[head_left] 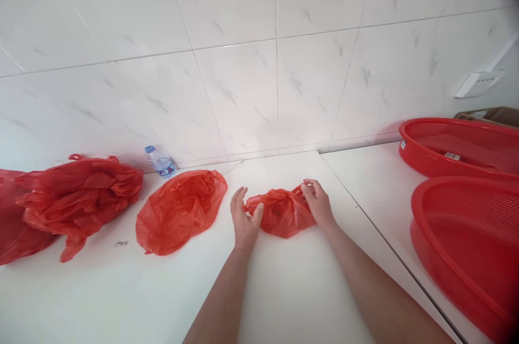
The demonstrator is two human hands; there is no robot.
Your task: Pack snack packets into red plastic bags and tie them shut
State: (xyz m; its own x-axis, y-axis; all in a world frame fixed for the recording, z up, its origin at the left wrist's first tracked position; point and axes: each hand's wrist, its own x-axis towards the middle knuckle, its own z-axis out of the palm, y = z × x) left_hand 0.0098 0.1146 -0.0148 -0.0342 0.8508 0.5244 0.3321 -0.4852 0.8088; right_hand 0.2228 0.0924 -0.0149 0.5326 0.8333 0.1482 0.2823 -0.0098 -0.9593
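Observation:
A small red plastic bag (286,217) sits crumpled on the white table between my two hands. My left hand (246,220) is at the bag's left side, thumb and fingers apart, with the bag's left edge between them. At the right side, my right hand (317,202) has its fingers bent around the bag's right handle. What the bag holds, if anything, cannot be made out. Left of my left hand, a second red plastic bag (178,217) lies spread out with its mouth gathered.
A heap of red plastic bags (87,192) lies at the far left. Near the tiled wall a clear water bottle (161,163) with a blue cap leans. On the right stand two red plastic baskets, one nearer (438,246) and one farther (421,154). A seam (365,217) runs between the tabletops.

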